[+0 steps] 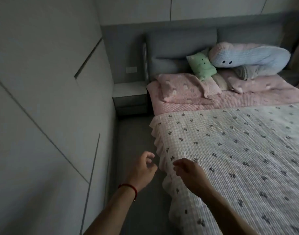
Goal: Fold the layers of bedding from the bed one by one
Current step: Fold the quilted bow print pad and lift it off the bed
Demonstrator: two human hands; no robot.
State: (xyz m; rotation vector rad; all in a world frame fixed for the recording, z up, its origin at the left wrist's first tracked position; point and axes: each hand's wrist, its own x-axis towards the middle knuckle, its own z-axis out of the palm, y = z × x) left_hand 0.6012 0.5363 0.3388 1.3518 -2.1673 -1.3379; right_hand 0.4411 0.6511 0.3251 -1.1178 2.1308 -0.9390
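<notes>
Quilted cotton, pale with small dark bows: the top coverlet (230,158), the task's first layer, spread flat over the bed (162,109), none of it folded yet. We take it as our landmark.

Nearest, our right hand (187,173) hovers over the coverlet's frilled side edge (159,153), fingers loosely curled, gripping nothing; whether the fingertips brush the frill we cannot tell. Our left hand (143,168), a red cord bracelet (130,188) at the wrist, hangs just off that same edge, over the floor (136,133), fingers relaxed and empty, apart from the cloth.

Relation that governs the next move: the frilled edge runs away from us towards the headboard, and the coverlet's body lies to the right of both hands. The right hand is the nearer; the left needs only a short reach rightward. We judge a grasp along this edge, then a lift across the bed, to be the likely step.

Left of the coverlet: the narrow floor strip, then the grey panelled wardrobe wall (43,99), which leaves little room to stand.

Beyond the coverlet's far edge: a pink sheet (247,99), two pink pillows (182,87), a green cushion (202,67), a long pale blue-and-pink bolster (250,55) and a small grey folded cloth (245,71). These lie clear of the coverlet and should not hinder it.

Farthest: grey padded headboard (181,46); a bedside cabinet (130,94) at the bed's far left corner.
</notes>
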